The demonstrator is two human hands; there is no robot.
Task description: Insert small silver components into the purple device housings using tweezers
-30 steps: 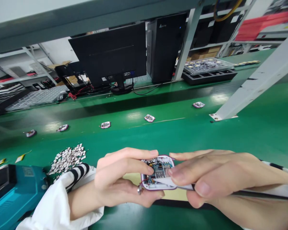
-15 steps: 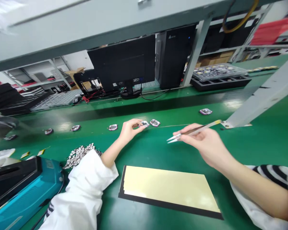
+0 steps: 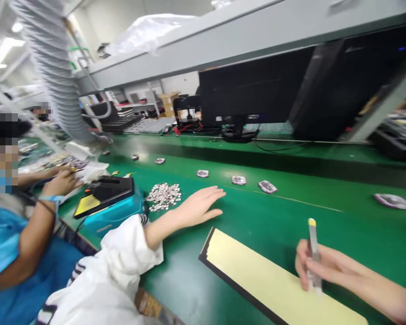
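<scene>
A: Head view. Left side of the work first?
B: Left hand (image 3: 199, 208): released, fingers extended, thumb apart, over the green tabletop (image 3: 179, 271). Contact with the surface: cannot tell. Close by, to the left: pile of small white pieces (image 3: 164, 196).

A: And on the other side?
B: Right hand (image 3: 311, 268): closed in a finger grip around tweezers (image 3: 313, 243). Yellow-capped end up, blurred tips down by the pale yellow sheet (image 3: 250, 266). Touching it or not: cannot tell.

A: Location of the circuit units (image 3: 238, 180)?
B: On the tabletop, in a loose spaced row beyond both hands, running from far left to far right. Purple rims on the nearer ones. Nearest the left hand's fingertips: the middle of the row.

A: Surroundings?
B: Behind the row, black monitor (image 3: 250, 90) on its stand, dark tower (image 3: 345, 85) just beside. Left of the white pile, teal machine (image 3: 111, 214) with black top. Farther left, co-worker (image 3: 6, 253) in blue, forearms over a cluttered spread of parts (image 3: 64, 160). Overhead, grey shelf beam (image 3: 223, 40); at upper left, ribbed duct (image 3: 50, 67).
</scene>
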